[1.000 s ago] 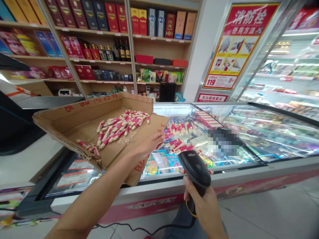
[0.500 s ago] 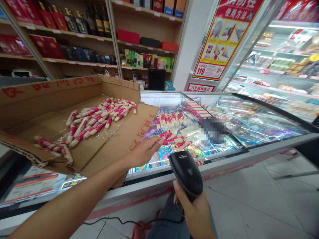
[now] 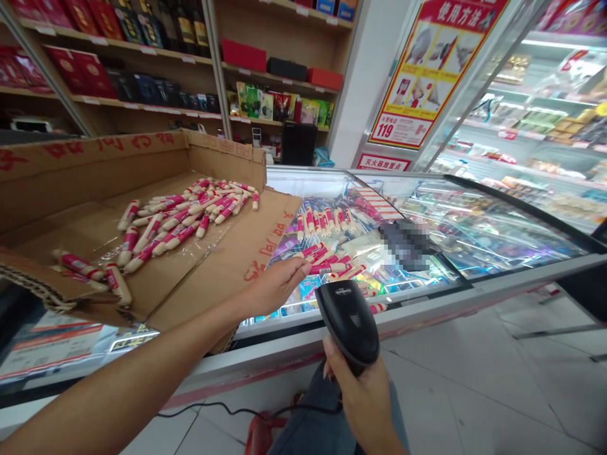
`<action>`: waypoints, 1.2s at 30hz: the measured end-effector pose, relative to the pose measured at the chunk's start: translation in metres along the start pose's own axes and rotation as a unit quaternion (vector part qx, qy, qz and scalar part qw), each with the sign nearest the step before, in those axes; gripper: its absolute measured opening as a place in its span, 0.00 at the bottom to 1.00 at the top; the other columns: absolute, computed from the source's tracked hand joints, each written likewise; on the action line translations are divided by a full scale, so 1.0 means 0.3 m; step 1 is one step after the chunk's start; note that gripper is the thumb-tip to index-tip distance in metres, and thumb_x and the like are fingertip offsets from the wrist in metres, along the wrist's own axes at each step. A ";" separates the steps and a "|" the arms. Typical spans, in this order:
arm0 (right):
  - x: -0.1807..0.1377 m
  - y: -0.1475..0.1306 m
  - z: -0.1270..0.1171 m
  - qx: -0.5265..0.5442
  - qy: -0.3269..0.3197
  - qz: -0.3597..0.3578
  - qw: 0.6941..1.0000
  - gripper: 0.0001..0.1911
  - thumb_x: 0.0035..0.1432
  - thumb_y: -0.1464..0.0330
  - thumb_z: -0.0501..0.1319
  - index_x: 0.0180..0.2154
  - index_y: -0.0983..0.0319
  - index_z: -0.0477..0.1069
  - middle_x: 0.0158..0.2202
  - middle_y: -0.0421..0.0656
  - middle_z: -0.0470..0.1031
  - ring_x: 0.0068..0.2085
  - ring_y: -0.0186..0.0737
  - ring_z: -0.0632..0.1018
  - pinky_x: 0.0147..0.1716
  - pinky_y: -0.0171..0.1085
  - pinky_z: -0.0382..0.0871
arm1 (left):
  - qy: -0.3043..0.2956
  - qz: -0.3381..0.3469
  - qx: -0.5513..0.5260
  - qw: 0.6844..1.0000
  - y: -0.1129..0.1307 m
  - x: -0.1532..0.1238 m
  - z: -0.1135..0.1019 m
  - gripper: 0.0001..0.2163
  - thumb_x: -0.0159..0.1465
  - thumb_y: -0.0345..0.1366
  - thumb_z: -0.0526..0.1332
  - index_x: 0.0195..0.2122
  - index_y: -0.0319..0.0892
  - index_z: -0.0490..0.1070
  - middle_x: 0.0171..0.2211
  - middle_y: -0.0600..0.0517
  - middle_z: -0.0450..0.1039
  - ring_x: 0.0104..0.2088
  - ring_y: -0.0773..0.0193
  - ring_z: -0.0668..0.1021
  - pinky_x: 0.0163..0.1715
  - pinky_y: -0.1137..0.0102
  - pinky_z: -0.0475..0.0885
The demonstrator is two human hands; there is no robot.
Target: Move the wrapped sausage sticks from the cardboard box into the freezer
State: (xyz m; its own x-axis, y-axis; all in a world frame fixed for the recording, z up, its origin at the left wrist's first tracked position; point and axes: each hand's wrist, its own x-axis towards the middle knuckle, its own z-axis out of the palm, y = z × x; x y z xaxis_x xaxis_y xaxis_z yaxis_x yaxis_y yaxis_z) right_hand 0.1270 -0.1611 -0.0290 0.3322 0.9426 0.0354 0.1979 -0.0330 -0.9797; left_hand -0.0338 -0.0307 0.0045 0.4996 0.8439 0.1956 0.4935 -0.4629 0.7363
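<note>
My right hand is wrapped round the handle of a black barcode scanner, its head aimed up toward the freezer top. My left hand is closed, with its fingertips pinching the near end of a pink-labelled sausage on the glass. Other cream-coloured sausages lie beside it, and a row of sausages is lined up farther back. A heap of the same sausages rests in an opened cardboard box at the left. My left thumb and fingers partly hide what they grip.
The box stands on a glass-topped chest freezer with packed goods below. A dark, blurred-out object lies on the glass at right. The scanner's cable hangs below, near a red stool. Shelves with bottles and boxes line the back.
The view has shifted slightly. The scanner and my right hand have moved a little left and up in the picture; my left hand stays at the same sausage.
</note>
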 end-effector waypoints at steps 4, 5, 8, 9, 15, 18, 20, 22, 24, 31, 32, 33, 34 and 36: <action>0.000 -0.001 0.002 0.001 0.007 -0.001 1.000 0.19 0.52 0.53 0.66 0.33 0.64 0.78 0.18 0.41 0.74 0.21 0.40 0.73 0.24 0.37 0.70 | 0.016 -0.006 -0.007 1.000 -0.001 -0.001 0.002 0.19 0.71 0.49 0.44 0.32 0.43 0.64 0.28 0.53 0.65 0.30 0.64 0.68 0.32 0.71 0.61; 0.000 -0.001 0.002 0.002 0.006 0.000 1.000 0.19 0.52 0.53 0.66 0.33 0.64 0.78 0.19 0.41 0.74 0.21 0.40 0.73 0.24 0.37 0.70 | 0.018 -0.007 -0.008 1.000 0.000 -0.001 0.003 0.19 0.70 0.50 0.44 0.32 0.43 0.64 0.28 0.53 0.65 0.30 0.64 0.68 0.32 0.71 0.61; 0.002 0.000 0.001 0.006 0.004 0.002 1.000 0.19 0.52 0.54 0.66 0.33 0.64 0.77 0.19 0.41 0.74 0.21 0.39 0.73 0.23 0.37 0.70 | 0.017 -0.010 -0.003 1.000 0.005 -0.001 0.002 0.19 0.70 0.50 0.45 0.32 0.43 0.64 0.27 0.53 0.64 0.29 0.64 0.68 0.31 0.71 0.60; 0.002 0.001 0.001 0.008 0.003 0.006 1.000 0.18 0.52 0.54 0.66 0.31 0.64 0.77 0.18 0.40 0.73 0.20 0.39 0.72 0.23 0.36 0.70 | 0.015 -0.010 0.001 1.000 0.006 -0.001 0.001 0.19 0.70 0.49 0.45 0.32 0.42 0.64 0.27 0.53 0.64 0.29 0.64 0.68 0.31 0.71 0.60; 0.001 0.005 0.002 0.028 -0.005 0.024 0.999 0.17 0.52 0.54 0.66 0.27 0.62 0.73 0.16 0.38 0.70 0.20 0.38 0.72 0.21 0.35 0.69 | 0.008 -0.003 0.015 1.000 0.004 0.001 0.003 0.17 0.71 0.45 0.45 0.32 0.42 0.64 0.28 0.53 0.65 0.31 0.64 0.69 0.33 0.70 0.61; 0.003 0.001 0.003 0.031 -0.005 0.021 0.999 0.16 0.53 0.55 0.66 0.29 0.63 0.73 0.17 0.37 0.70 0.20 0.38 0.73 0.21 0.35 0.68 | 0.004 0.000 0.017 1.000 0.007 0.001 0.003 0.16 0.71 0.44 0.44 0.32 0.42 0.64 0.28 0.53 0.65 0.31 0.63 0.69 0.34 0.70 0.61; 0.004 -0.005 0.005 0.026 -0.003 0.016 1.000 0.16 0.53 0.55 0.66 0.29 0.63 0.73 0.17 0.38 0.71 0.20 0.38 0.73 0.21 0.35 0.69 | 0.004 0.003 0.013 1.000 0.010 0.001 0.003 0.16 0.71 0.43 0.44 0.32 0.42 0.64 0.28 0.53 0.65 0.32 0.63 0.69 0.34 0.70 0.61; 0.004 -0.011 0.007 0.016 0.001 0.015 1.000 0.16 0.53 0.55 0.66 0.28 0.62 0.73 0.17 0.38 0.71 0.20 0.38 0.73 0.21 0.35 0.69 | 0.004 0.001 0.009 1.000 0.012 0.001 0.003 0.16 0.71 0.43 0.45 0.32 0.42 0.64 0.28 0.52 0.65 0.32 0.63 0.69 0.34 0.70 0.61; 0.004 -0.015 0.008 0.013 0.003 0.016 1.000 0.17 0.53 0.55 0.66 0.27 0.62 0.72 0.16 0.38 0.71 0.20 0.38 0.73 0.21 0.35 0.69 | 0.004 -0.004 0.006 1.000 0.013 0.001 0.003 0.16 0.71 0.44 0.45 0.32 0.42 0.64 0.28 0.52 0.65 0.32 0.63 0.69 0.34 0.70 0.61; 0.003 -0.014 0.010 0.004 0.004 0.017 1.000 0.17 0.53 0.54 0.65 0.26 0.62 0.72 0.15 0.38 0.71 0.19 0.38 0.73 0.20 0.35 0.69 | 0.004 -0.013 0.000 1.000 0.010 0.000 0.004 0.18 0.70 0.48 0.45 0.31 0.42 0.64 0.27 0.53 0.65 0.31 0.63 0.68 0.33 0.70 0.61; 0.002 -0.014 0.010 0.005 0.006 0.018 1.000 0.17 0.53 0.54 0.65 0.27 0.62 0.72 0.15 0.38 0.70 0.19 0.38 0.73 0.20 0.35 0.69 | 0.004 -0.015 0.000 1.000 0.009 0.000 0.004 0.18 0.70 0.49 0.45 0.31 0.42 0.64 0.27 0.53 0.65 0.30 0.63 0.68 0.32 0.70 0.61; 0.002 -0.014 0.010 0.007 0.006 0.019 1.000 0.17 0.53 0.54 0.65 0.27 0.62 0.73 0.15 0.38 0.70 0.19 0.38 0.73 0.20 0.35 0.69 | 0.005 -0.017 0.001 1.000 0.009 0.000 0.004 0.18 0.70 0.48 0.45 0.32 0.42 0.64 0.27 0.53 0.64 0.30 0.63 0.68 0.32 0.70 0.61; 0.001 -0.014 0.011 0.011 0.006 0.021 1.000 0.17 0.52 0.54 0.65 0.27 0.62 0.73 0.15 0.38 0.70 0.19 0.38 0.73 0.19 0.35 0.69 | 0.006 -0.019 0.002 1.000 0.008 0.000 0.004 0.18 0.70 0.48 0.45 0.31 0.42 0.64 0.27 0.53 0.64 0.30 0.63 0.68 0.32 0.70 0.60; 0.001 -0.014 0.011 0.017 0.006 0.026 1.000 0.18 0.52 0.54 0.66 0.27 0.62 0.72 0.15 0.37 0.70 0.19 0.37 0.73 0.19 0.34 0.68 | 0.005 -0.021 0.006 1.000 0.006 0.001 0.005 0.17 0.71 0.47 0.45 0.31 0.42 0.63 0.26 0.54 0.63 0.29 0.64 0.67 0.31 0.70 0.60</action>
State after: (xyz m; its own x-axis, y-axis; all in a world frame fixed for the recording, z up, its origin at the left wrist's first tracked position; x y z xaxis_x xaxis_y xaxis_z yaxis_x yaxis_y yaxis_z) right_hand 0.1233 -0.1597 -0.0257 0.3523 0.9358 -0.0130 0.1486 -0.0697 -0.9864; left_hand -0.0319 -0.0317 0.0049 0.4719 0.8648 0.1717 0.5226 -0.4311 0.7356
